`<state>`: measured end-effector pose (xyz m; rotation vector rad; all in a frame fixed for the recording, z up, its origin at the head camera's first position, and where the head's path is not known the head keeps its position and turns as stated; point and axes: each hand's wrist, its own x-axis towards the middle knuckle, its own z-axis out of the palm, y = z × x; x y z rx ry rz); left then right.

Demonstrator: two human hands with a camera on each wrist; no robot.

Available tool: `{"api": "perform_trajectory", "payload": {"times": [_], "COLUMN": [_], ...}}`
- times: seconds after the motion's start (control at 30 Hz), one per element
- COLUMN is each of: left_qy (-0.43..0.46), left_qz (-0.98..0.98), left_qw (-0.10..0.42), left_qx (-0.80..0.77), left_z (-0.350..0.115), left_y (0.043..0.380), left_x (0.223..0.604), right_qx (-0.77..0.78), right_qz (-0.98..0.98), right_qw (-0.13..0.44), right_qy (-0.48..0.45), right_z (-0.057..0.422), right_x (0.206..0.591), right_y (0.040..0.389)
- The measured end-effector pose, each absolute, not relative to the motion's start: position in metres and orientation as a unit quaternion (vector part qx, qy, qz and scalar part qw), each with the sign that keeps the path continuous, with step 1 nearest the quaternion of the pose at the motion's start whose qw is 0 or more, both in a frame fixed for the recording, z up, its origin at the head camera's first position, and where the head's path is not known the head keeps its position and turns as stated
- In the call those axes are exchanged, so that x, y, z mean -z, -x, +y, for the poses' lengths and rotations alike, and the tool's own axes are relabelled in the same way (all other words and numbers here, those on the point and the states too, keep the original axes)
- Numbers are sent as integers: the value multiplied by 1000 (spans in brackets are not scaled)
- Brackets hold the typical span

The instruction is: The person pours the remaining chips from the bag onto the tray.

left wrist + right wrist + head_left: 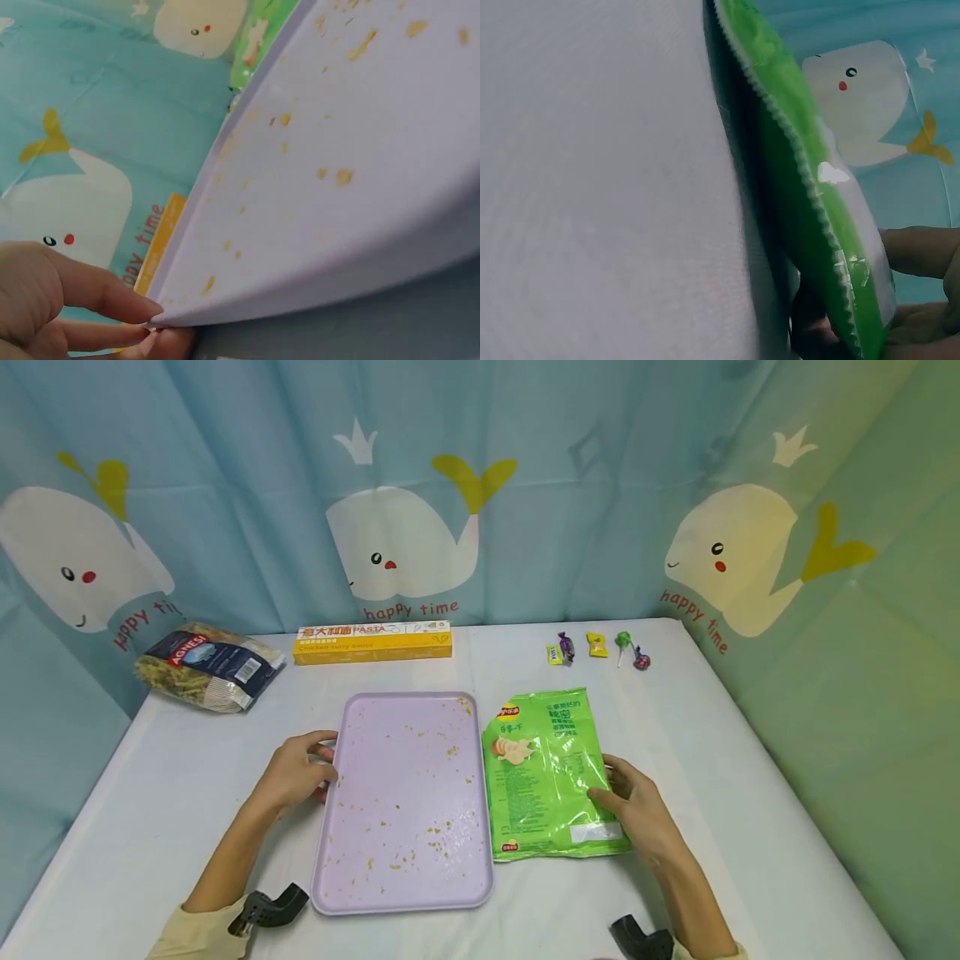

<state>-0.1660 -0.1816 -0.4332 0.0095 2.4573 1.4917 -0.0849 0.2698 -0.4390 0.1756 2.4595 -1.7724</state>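
Note:
A lilac tray (405, 777) with small yellowish crumbs scattered over it lies in the middle of the head view. At its left edge my left hand (300, 768) pinches the rim; in the left wrist view the thumb and fingers (112, 296) meet on the tray's edge (300, 300). Just right of the tray lies a green chip bag (543, 785), printed side up. My right hand (637, 802) grips the bag's right edge, thumb on top and fingers underneath. The right wrist view shows the bag's crimped end (810, 187) standing off the white cloth.
Near the back left lie a bag of pasta (213, 664) and a yellow pasta box (372, 643). Several wrapped candies, among them a yellow one (597, 644) and a green lollipop (623, 641), sit at the back right. A blue whale-print curtain (570, 543) hangs behind the white table (697, 743).

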Motion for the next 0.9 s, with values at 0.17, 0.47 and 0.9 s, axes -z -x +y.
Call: {"api": "perform_trajectory", "payload": {"times": [0.17,0.47,0.9], "left_qy": [23,7,-6], "left_qz": [852,857,853], "left_qw": [112,113,132], "left_qx": [-511,-502,-505], "left_z": [-179,-178,-180], "left_y": [167,167,168], "left_x": [436,435,436], "right_qx": [598,580,834], "right_qz": [797,808,523], "right_qw": [70,103,163], "right_qy": [-43,-14,-62], "right_z": [271,273,289], "right_x": [440,438,437], "right_y": [84,83,82]}}
